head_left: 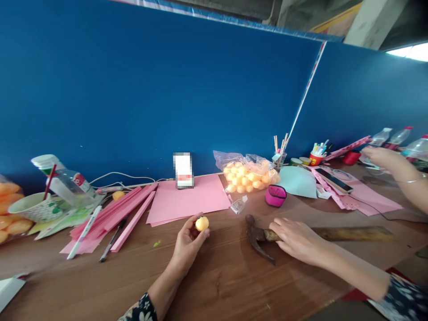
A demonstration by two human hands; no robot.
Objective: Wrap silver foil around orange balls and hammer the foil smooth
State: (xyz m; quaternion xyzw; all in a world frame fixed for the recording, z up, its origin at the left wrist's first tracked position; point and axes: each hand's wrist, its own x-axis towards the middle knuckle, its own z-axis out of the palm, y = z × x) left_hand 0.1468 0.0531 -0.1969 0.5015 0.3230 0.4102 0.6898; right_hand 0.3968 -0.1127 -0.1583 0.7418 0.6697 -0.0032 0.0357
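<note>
My left hand (190, 243) pinches a yellow-orange ping-pong ball (202, 224) a little above the table. Dark marks show on the ball's top. Over on the right, my right hand (296, 238) is closed round the wooden handle of a claw hammer (256, 236), close to its rusty head. The hammer lies on the brown table with the handle pointing right; part of the handle is hidden under my hand and wrist. Just behind the hammer stands a magenta ring-shaped band (276, 195). A small clear plastic piece (239, 204) lies to its left.
Pink sheets (190, 200) lie behind my left hand, with a pixelated upright screen (183, 170) on them. A clear bag of orange balls (247, 176) sits at the back. Left are pink strips (133, 214), pens, a paper cup (33, 207) and a bottle. Another person's hand (381, 158) reaches in right.
</note>
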